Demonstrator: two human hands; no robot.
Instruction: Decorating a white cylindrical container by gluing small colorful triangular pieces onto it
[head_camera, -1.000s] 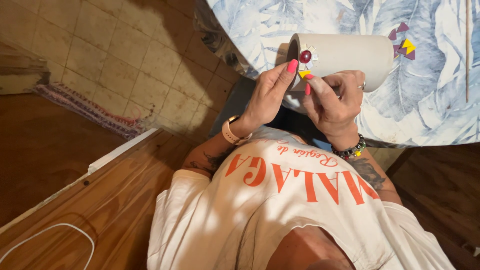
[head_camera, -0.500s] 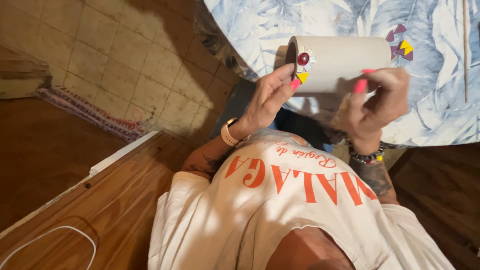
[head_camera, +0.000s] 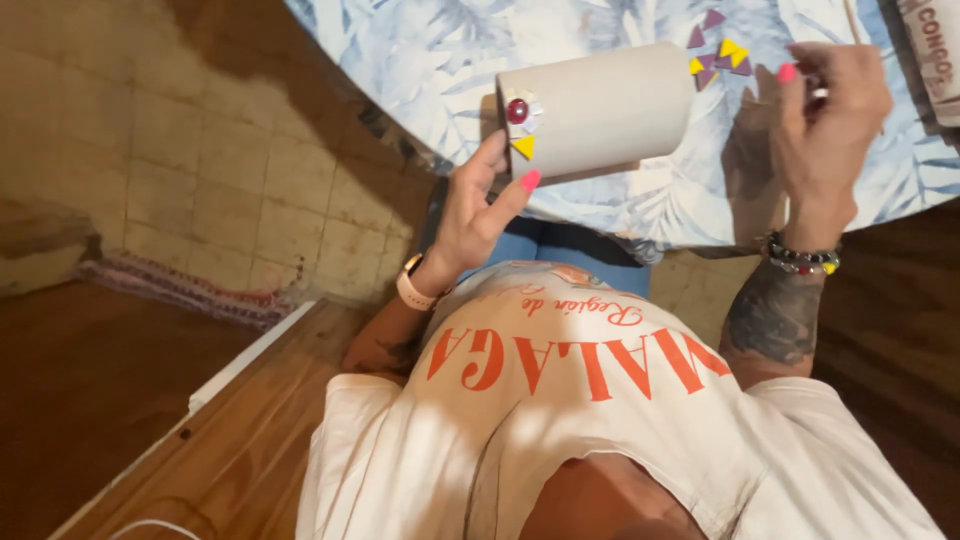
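Observation:
My left hand (head_camera: 478, 208) grips the left end of a pale cardboard tube (head_camera: 610, 108) that lies sideways over the edge of a table with a blue leaf-patterned cloth (head_camera: 420, 50). A red gem (head_camera: 517, 111) and a yellow triangle (head_camera: 523, 147) are stuck on the tube's near end. My right hand (head_camera: 825, 120) hovers off the tube's right end, fingers curled downward, beside small purple and yellow paper triangles (head_camera: 718, 52) on the cloth. Its palm side is hidden.
A printed package (head_camera: 932, 50) lies at the table's top right corner. Below the table are beige floor tiles, a striped rug (head_camera: 180, 290) at left, and a wooden bench (head_camera: 230, 440) with a white cable (head_camera: 140, 525) at the bottom.
My right hand has let go of the tube and moved right, over the table near the triangles. My left hand keeps holding the tube's left end.

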